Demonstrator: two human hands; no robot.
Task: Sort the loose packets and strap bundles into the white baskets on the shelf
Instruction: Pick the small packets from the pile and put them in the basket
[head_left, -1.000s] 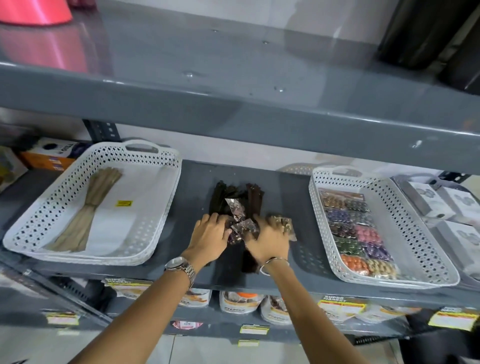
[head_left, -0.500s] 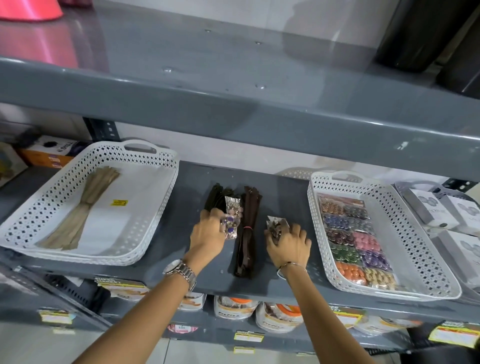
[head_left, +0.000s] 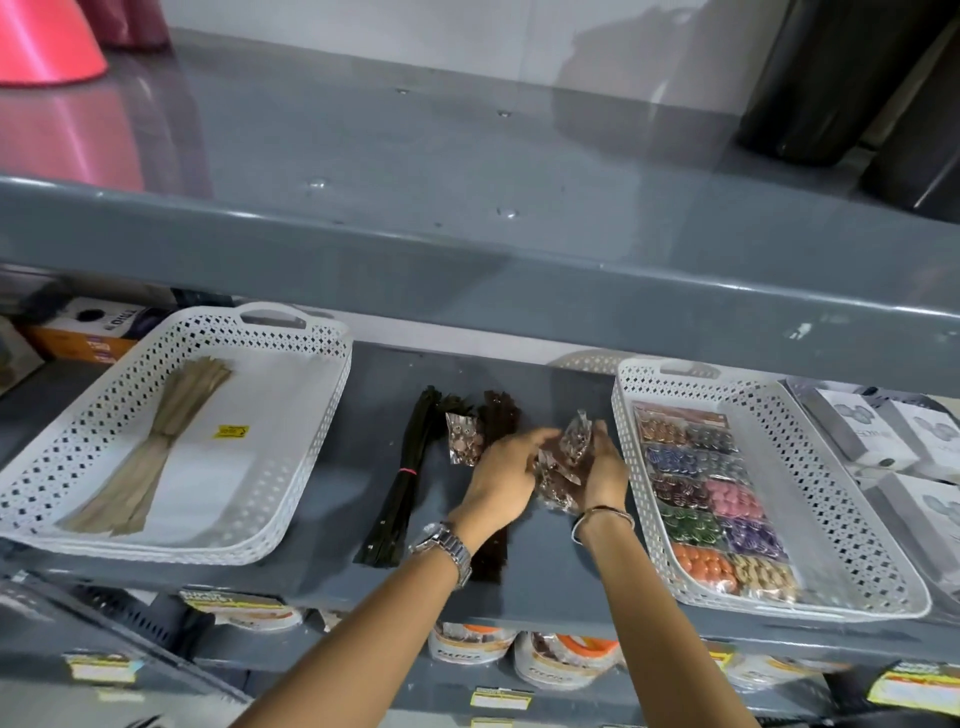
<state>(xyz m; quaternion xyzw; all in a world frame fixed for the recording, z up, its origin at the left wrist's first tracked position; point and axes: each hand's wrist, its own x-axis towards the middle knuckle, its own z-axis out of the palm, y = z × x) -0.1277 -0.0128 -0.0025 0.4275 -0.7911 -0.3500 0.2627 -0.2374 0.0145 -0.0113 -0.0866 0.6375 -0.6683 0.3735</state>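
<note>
Grey shelf (head_left: 545, 582), both hands between two white baskets.
Right hand (head_left: 602, 470) and left hand (head_left: 501, 480) cup a clutch of clear packets (head_left: 563, 462) together. One packet (head_left: 464, 437) lies on dark strap bundles (head_left: 410, 478) just left. Left basket (head_left: 311, 415): tan straps (head_left: 156, 447). Right basket (head_left: 831, 499): coloured packets (head_left: 717, 499).

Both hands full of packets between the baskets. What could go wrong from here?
1. The clear packets are bunched loosely between the left hand and right hand; one may slip out.
2. One packet remains on the shelf, easily missed.
3. The left forearm crosses the brown strap bundle and may drag it.
</note>
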